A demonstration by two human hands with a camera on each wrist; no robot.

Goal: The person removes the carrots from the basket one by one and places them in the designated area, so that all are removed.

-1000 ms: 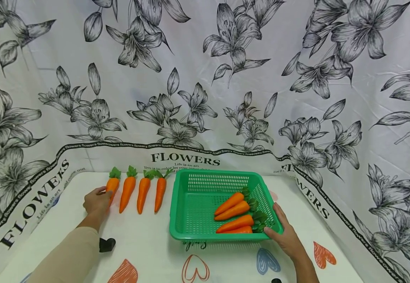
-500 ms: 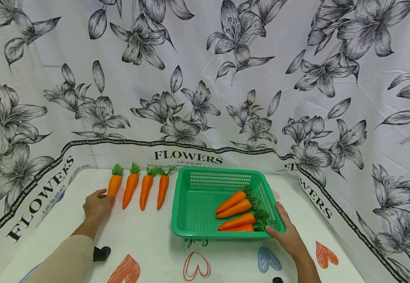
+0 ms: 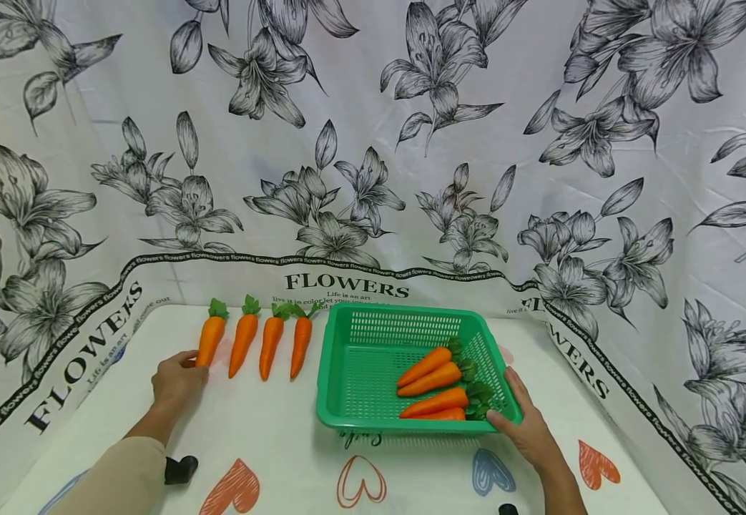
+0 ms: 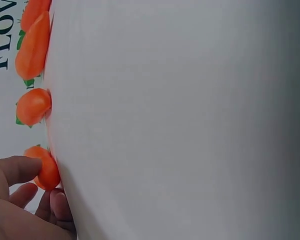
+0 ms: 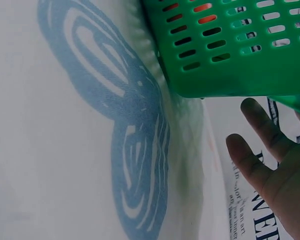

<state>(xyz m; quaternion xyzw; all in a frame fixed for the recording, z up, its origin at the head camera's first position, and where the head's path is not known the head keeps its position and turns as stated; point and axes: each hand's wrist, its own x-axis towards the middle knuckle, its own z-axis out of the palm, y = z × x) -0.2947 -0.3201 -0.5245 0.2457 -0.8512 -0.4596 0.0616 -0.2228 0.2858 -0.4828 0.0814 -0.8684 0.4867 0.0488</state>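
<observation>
My left hand (image 3: 176, 379) pinches the lower end of the leftmost orange carrot (image 3: 212, 336), which has green leaves. In the left wrist view, the thumb lies on that carrot (image 4: 49, 172) and the other fingers curl beneath it. Three more carrots lie to its right in a row, leaves pointing away; the nearest is a carrot (image 3: 243, 343). My right hand (image 3: 533, 433) holds the near right corner of a green plastic basket (image 3: 324, 372), thumb over the rim. The right wrist view has two fingers (image 5: 260, 135) spread below the basket's edge. Several carrots (image 3: 433, 379) lie in the basket's right half.
The white table cover (image 3: 270, 443) has printed hearts, among them a blue heart (image 3: 491, 472). A flower-printed curtain (image 3: 373, 143) hangs behind and at both sides. A small black object (image 3: 181, 470) shows beside the left forearm.
My left hand has slid down the leftmost carrot toward its lower end, uncovering more of it. The right hand stays at the basket. The head view has shifted slightly.
</observation>
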